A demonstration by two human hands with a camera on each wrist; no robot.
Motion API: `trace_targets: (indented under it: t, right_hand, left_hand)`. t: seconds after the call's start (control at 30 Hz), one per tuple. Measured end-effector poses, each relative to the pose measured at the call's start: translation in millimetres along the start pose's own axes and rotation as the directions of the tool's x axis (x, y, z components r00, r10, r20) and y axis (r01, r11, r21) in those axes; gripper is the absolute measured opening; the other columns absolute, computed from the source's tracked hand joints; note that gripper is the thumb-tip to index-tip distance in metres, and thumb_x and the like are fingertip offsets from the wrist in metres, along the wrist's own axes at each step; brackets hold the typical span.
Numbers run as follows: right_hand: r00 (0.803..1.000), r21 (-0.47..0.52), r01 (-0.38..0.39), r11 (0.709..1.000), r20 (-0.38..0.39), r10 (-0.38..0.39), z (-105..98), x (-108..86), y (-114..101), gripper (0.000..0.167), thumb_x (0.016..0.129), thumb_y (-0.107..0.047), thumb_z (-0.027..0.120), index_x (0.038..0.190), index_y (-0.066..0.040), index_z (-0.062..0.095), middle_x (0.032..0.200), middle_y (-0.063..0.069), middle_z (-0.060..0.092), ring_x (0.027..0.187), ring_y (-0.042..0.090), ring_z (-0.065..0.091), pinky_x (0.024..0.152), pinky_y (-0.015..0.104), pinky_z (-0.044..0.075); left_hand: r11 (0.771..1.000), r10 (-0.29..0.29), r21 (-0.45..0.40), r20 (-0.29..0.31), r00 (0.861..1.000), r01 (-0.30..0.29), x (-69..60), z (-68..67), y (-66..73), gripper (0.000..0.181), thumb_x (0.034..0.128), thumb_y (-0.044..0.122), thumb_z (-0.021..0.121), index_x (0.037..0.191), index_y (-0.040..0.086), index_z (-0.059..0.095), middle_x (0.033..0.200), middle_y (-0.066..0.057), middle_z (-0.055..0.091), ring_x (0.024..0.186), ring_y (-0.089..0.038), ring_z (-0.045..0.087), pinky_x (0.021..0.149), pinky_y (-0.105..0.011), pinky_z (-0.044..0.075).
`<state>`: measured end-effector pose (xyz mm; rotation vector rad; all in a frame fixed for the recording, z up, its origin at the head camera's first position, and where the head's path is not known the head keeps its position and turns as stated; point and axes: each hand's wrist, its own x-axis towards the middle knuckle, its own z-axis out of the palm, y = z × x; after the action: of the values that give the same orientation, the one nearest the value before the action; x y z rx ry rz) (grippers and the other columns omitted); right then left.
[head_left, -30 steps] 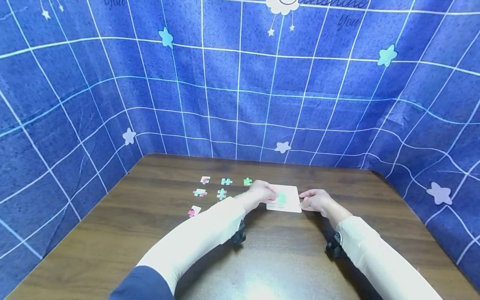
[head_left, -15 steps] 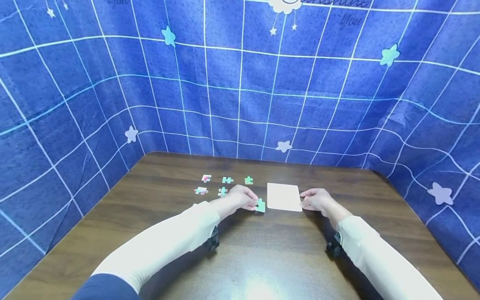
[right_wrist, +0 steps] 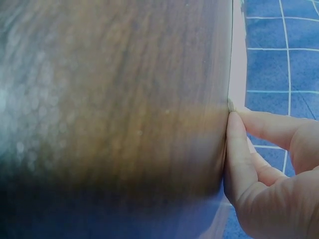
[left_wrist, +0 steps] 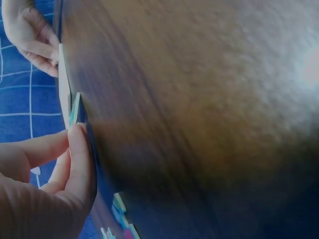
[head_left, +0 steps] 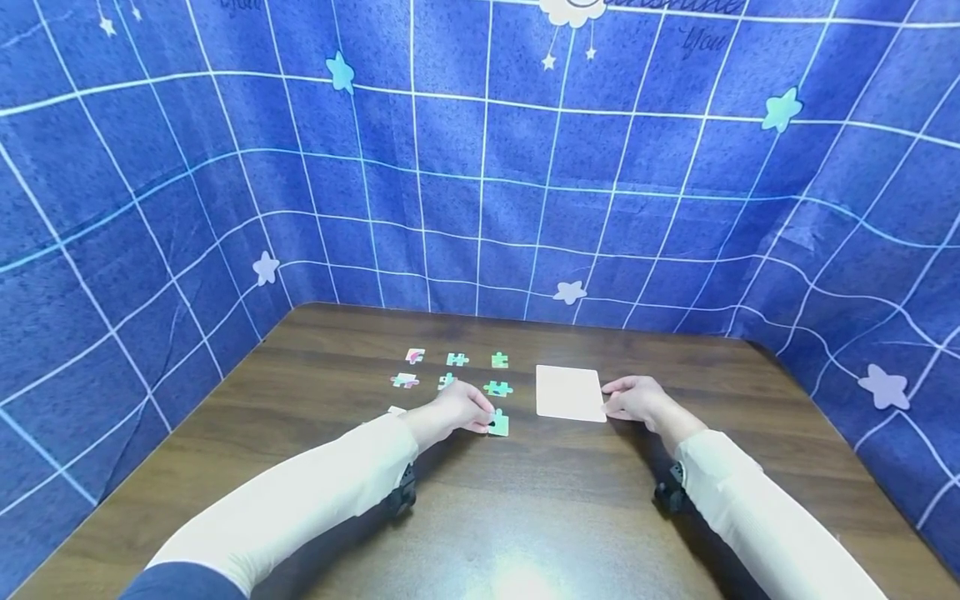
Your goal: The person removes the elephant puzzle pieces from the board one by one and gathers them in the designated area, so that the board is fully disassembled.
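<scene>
In the head view my left hand (head_left: 461,407) pinches a green jigsaw puzzle piece (head_left: 498,422) between thumb and fingers, left of a square white board (head_left: 570,393). The left wrist view shows that piece (left_wrist: 76,107) tilted up, edge-on, at the fingertips. My right hand (head_left: 637,397) pinches the right edge of the board, near its front corner; the right wrist view shows thumb and finger meeting there. Loose puzzle pieces lie in rows beside the left hand, among them a green one (head_left: 498,389) just behind it. The left hand and sleeve partly cover some.
A wooden table (head_left: 570,500) carries everything. Further pieces lie farther back, including a green one (head_left: 499,360), a green-and-white one (head_left: 457,359) and a pink-and-white one (head_left: 415,356). A blue gridded curtain (head_left: 450,183) hangs behind the table and along its sides.
My left hand has moved left and nearer, from over the white board to the loose pieces, carrying the green puzzle piece. The right hand stays at the board's edge.
</scene>
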<state>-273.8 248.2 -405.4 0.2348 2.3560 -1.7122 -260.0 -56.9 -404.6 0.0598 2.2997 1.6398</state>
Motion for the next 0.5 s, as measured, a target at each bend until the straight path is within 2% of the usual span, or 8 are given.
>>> trace_targets:
  t: [0.3, 0.5]
  right_hand:
    - [1.0, 0.006, 0.003, 1.0, 0.006, -0.003, -0.3, 0.4, 0.0, 0.051, 0.078, 0.016, 0.064, 0.127, 0.017, 0.048, 0.089, 0.006, 0.05, 0.075, 0.009, 0.056, 0.075, 0.022, 0.06]
    - [1.0, 0.002, -0.006, 1.0, 0.0, 0.006, 0.0, 0.6, 0.2, 0.052, 0.078, 0.016, 0.065, 0.127, 0.017, 0.049, 0.092, 0.007, 0.049, 0.077, 0.01, 0.056, 0.076, 0.023, 0.061]
  left_hand:
    - [0.994, 0.058, 0.098, -0.042, 0.997, -0.053, -7.2, -1.8, -1.8, 0.005, 0.079, -0.013, 0.068, 0.083, -0.01, 0.066, 0.081, -0.018, 0.071, 0.057, -0.012, 0.062, 0.066, -0.027, 0.062]
    - [0.982, 0.104, 0.159, -0.018, 0.994, -0.1, -6.9, -4.3, -5.7, 0.004, 0.0788, -0.012, 0.068, 0.082, -0.009, 0.066, 0.074, -0.015, 0.07, 0.058, -0.012, 0.063, 0.064, -0.027, 0.062]
